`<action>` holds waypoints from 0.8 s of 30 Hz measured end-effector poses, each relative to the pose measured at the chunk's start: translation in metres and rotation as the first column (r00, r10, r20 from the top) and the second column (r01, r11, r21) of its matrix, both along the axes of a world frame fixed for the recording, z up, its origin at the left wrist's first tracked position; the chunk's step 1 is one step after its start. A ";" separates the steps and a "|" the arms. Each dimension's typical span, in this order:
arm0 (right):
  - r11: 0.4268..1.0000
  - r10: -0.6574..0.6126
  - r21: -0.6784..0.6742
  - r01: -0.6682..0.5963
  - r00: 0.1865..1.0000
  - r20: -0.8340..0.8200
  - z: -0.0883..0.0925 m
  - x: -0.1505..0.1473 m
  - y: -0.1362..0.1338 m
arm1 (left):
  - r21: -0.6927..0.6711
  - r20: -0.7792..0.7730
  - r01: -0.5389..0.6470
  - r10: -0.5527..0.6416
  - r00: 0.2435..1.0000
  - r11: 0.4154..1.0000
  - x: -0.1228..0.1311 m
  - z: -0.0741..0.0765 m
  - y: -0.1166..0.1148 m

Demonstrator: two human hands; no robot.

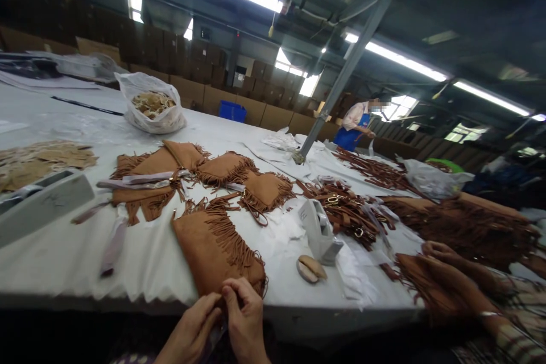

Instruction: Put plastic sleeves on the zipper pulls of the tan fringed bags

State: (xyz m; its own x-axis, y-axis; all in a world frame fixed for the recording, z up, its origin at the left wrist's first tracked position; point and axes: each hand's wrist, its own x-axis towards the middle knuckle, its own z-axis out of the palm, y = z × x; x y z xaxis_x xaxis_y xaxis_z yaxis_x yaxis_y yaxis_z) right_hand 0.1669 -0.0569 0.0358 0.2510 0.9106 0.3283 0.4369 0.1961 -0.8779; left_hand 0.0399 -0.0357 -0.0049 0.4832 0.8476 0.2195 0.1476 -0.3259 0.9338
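Observation:
A brown suede fringed bag (213, 250) lies on the white-covered table with its lower edge toward me. My left hand (191, 327) and my right hand (246, 315) meet at that edge, both with fingertips pinched together on it. The exact detail between the fingertips is too small to make out. Something pale and shiny hangs below, mostly hidden by my hands. Just beyond lie more fringed bags (261, 190), some with straps wrapped in pale covering (140, 180). A loose wrapped strap (113, 247) rests to the left.
Grey tape dispensers (318, 233) stand right and far left. Nearby are a shell-shaped object (311, 269), a heap of brown straps (341, 210) and a plastic bag of tan pieces (153, 107). A co-worker's hands (443, 256) handle brown suede at right; another person (354, 125) stands behind a post.

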 end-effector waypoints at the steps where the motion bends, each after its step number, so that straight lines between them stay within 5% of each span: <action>1: 1.000 -0.015 0.003 0.015 1.000 0.020 -0.002 0.005 0.000 | -0.025 0.012 -0.028 0.028 1.000 0.999 0.003 -0.003 -0.001; 5: 0.957 -0.291 0.045 0.288 0.931 0.220 -0.006 0.069 -0.002 | -0.132 0.051 -0.161 0.169 0.984 0.978 0.009 -0.010 0.003; 8: 0.838 -0.523 0.119 0.533 0.721 0.455 -0.014 0.143 -0.009 | -0.292 0.080 -0.295 0.331 0.940 0.910 0.001 -0.007 0.011; 12: 0.797 -0.509 0.154 0.584 0.512 0.692 -0.036 0.205 -0.017 | -0.430 0.111 -0.458 0.549 0.828 0.778 -0.022 -0.003 0.019; 17: 0.879 -0.409 0.122 0.460 0.600 0.687 -0.049 0.218 -0.022 | -0.449 0.074 -0.510 0.600 0.797 0.733 -0.041 -0.016 0.013; 24: 0.856 -0.470 0.176 0.486 0.588 0.659 -0.010 0.180 0.006 | -0.295 0.044 -0.493 0.527 0.849 0.818 -0.031 -0.025 0.008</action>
